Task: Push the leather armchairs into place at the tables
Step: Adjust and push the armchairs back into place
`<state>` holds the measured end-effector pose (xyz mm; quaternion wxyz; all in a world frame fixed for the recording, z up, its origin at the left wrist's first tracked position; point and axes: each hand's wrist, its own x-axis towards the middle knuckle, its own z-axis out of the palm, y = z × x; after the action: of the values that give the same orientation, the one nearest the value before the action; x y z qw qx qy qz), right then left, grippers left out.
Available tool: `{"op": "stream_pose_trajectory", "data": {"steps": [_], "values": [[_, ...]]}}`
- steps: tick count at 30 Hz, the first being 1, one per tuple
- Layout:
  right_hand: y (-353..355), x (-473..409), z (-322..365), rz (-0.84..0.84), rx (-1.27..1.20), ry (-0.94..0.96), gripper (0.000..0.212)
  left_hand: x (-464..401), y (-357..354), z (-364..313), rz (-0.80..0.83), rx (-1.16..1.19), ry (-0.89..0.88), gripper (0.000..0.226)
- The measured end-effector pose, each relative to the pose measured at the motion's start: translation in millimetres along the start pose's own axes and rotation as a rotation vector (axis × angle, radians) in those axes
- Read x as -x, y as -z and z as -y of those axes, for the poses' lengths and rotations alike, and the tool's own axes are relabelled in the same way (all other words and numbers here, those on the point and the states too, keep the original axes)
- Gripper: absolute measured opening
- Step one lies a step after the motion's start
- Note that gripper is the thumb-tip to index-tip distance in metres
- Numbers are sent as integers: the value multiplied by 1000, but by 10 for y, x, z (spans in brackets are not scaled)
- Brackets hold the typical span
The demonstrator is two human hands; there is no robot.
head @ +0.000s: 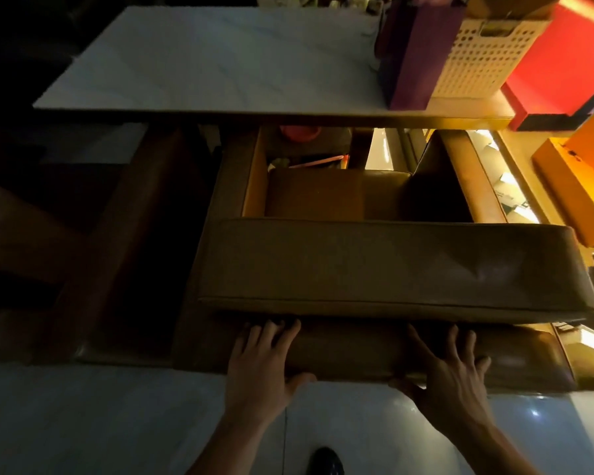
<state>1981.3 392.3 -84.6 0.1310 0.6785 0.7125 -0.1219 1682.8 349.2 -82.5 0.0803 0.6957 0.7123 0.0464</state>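
A brown leather armchair (pixel 384 265) stands in front of me with its back toward me and its seat partly under the white marble table (pixel 220 63). My left hand (pixel 264 365) grips the top rear edge of the chair back, fingers spread over it and thumb underneath. My right hand (pixel 450 371) holds the same edge further right in the same way. A second brown leather armchair (pixel 131 241) stands to the left in deep shadow, also facing the table.
On the table's right end stand a purple bag (pixel 419 53), a white perforated basket (pixel 484 56) and a red box (pixel 559 63). Orange boxes (pixel 576 186) sit at the right. A pale tiled floor (pixel 100 423) lies under me, with my dark shoe (pixel 328 461).
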Motion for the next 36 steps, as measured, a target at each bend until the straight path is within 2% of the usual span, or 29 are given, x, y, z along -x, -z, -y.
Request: {"op": "stream_pose_trajectory", "data": {"steps": [3,9,17,24,28,36], "values": [[-33,186,145,29,-9,14,107,200,1,147,-20,10,3,85],[-209,691,390,12,-36,44,95,733,49,373,-24,13,27,84],[-423,1137,616,29,-8,37,107,1322,4,656,34,0,10,87],[-242,987,744,119,13,-12,102,1150,38,675,54,50,18,92],[-245,743,751,27,4,20,99,917,56,694,65,33,42,89],[-97,141,815,-30,38,46,99,340,121,800,42,105,82,87]]}}
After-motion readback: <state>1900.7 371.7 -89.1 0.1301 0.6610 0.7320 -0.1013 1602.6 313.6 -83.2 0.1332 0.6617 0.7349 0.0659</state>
